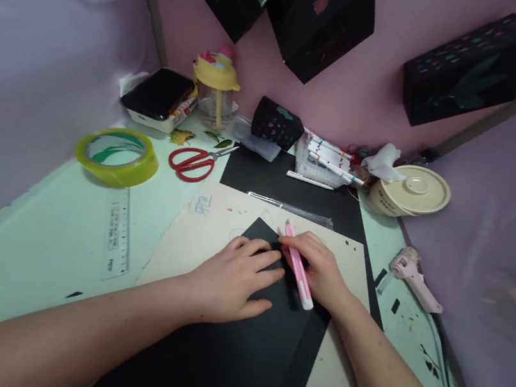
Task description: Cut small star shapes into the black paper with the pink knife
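My left hand (238, 278) lies flat on a black sheet of paper (232, 367), fingers spread and pointing right. In my right hand (321, 271) is a pink utility knife (298, 272) with a white end, slanting across the fingers above the sheet's upper corner. The right fingertips are close to the left ones, near the paper; the exact contact point is hidden. Beneath the black sheet is a larger pale board (184, 234) with small drawings and paper scraps, and another black sheet (237, 171) extends behind it.
Left are a yellow tape roll (140, 169), clear ruler (118, 237) and red-handled scissors (192, 164). Behind stand a yellow-lidded cup (215, 90), a black box (277, 124) and a marker tray (323, 161). Right are a cream lidded bowl (414, 188) and a corded glue gun (413, 278). Black boxes (322, 25) hang above.
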`<state>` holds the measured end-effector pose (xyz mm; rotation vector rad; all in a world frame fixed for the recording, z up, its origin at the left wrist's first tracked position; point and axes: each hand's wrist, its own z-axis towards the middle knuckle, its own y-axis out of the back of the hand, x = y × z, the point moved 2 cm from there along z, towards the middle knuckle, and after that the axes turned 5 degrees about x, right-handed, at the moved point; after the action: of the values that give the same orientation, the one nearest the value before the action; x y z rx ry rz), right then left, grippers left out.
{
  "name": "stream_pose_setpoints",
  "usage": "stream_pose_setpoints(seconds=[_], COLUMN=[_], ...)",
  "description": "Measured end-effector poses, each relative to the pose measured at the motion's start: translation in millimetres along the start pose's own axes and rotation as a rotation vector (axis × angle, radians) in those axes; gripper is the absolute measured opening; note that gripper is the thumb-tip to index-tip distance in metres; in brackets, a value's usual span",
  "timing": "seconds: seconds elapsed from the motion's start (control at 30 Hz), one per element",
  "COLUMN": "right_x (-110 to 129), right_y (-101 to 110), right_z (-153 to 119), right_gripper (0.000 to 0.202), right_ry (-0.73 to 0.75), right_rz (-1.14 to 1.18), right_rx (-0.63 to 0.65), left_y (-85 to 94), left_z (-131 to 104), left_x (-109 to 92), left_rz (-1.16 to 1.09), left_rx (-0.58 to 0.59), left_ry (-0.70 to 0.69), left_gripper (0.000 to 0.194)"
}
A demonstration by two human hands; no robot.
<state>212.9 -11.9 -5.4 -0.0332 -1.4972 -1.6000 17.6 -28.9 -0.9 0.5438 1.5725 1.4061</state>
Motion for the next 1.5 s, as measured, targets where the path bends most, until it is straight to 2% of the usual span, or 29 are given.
stream_pose_setpoints(seconds=[0.17, 0.53, 0.7, 0.93, 1.03, 1.23, 1.37, 1.5], right_x=[-1, 3, 0, 1, 1, -10, -13, -8], right_y=[-1, -1, -4, -5, -6, 3, 6, 6], right_z=[0, 2, 3, 2, 2, -2, -2, -2], right_gripper=[0.028, 0.028, 0.032, 0.029, 0.027, 0.020, 0.027, 0.026], right_ry=[0.052, 0.053, 0.039, -0.058, -0.102, -0.300, -0.389, -0.353], right_rz=[-0.086, -0.170, -0.110, -0.045, 0.029, 0.257, 0.394, 0.429], right_rx=[-0.002, 0.063, 0.034, -0.016, -0.061, -0.300, -0.302, -0.352], left_y=[1.0, -0.1, -0.6, -0.1, 0.4, -1.0, -0.8, 0.3], left_z=[0, 1, 1, 1, 1, 0, -2, -1], left_x=[0, 1, 1, 0, 0, 1, 1, 1], left_rz=[-0.004, -0.023, -0.033, -0.030, -0.023, -0.003, -0.014, 0.000], left_rx=[0.005, -0.010, -0.004, 0.002, 0.005, 0.012, 0.009, -0.009], left_ry=[0.003, -0.004, -0.002, 0.003, 0.003, 0.006, 0.012, -0.003], left_gripper=[0.044, 0.044, 0.044, 0.044, 0.044, 0.044, 0.044, 0.046])
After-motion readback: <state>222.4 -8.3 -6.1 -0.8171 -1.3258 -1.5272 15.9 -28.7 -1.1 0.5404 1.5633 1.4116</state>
